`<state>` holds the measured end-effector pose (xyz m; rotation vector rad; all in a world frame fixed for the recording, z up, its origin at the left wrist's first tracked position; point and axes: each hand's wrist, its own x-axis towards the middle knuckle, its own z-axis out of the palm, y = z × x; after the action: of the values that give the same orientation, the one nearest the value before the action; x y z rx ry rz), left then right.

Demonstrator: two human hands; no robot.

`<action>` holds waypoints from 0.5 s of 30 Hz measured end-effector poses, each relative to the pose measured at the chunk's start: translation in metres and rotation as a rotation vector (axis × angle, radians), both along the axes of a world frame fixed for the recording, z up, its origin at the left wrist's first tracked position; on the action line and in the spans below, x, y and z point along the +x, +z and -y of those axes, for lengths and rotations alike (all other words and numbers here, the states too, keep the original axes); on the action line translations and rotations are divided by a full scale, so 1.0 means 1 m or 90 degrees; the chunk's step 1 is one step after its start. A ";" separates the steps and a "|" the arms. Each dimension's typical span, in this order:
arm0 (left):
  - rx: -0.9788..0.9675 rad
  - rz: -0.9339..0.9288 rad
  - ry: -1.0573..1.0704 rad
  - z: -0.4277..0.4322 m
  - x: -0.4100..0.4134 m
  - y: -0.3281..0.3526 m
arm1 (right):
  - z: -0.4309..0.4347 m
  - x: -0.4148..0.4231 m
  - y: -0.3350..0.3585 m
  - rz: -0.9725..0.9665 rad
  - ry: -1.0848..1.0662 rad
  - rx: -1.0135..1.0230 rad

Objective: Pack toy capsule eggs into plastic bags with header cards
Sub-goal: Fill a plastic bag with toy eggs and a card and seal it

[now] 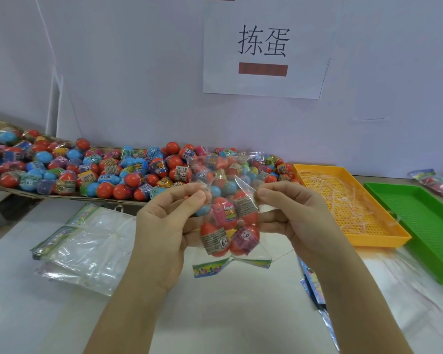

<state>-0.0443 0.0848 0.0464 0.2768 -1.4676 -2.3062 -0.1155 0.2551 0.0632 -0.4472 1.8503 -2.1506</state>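
Head view, egg-filled bag (pixel 228 226) pinched between left fingers (pixel 195 195), right fingers (pixel 268 194)

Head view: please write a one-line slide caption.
The left hand and right hand pinch a clear bag of capsule eggs, its header card hanging below.

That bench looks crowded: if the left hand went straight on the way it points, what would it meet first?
Likely the pile of loose capsule eggs beyond the left hand and the bag it pinches, though depth is unclear.
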 end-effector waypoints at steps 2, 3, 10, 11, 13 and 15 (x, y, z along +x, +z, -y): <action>-0.006 0.005 -0.009 0.003 0.000 0.001 | -0.001 0.000 0.000 0.012 0.017 -0.002; 0.002 0.015 -0.024 0.004 0.001 0.001 | -0.001 0.000 0.001 0.024 0.023 -0.006; 0.077 0.062 -0.126 0.008 0.000 0.002 | -0.005 -0.004 0.000 0.069 0.031 -0.069; 0.074 0.056 -0.126 0.008 0.000 0.001 | -0.005 -0.004 0.000 0.069 0.031 -0.075; 0.050 0.046 -0.118 0.009 -0.001 0.000 | -0.006 -0.005 0.000 0.071 0.034 -0.087; 0.024 0.044 -0.107 0.008 -0.001 0.000 | -0.006 -0.004 0.000 0.076 0.041 -0.091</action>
<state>-0.0450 0.0768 0.0465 0.2555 -1.5355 -2.4820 -0.1199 0.2609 0.0635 -0.3933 1.6056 -2.2228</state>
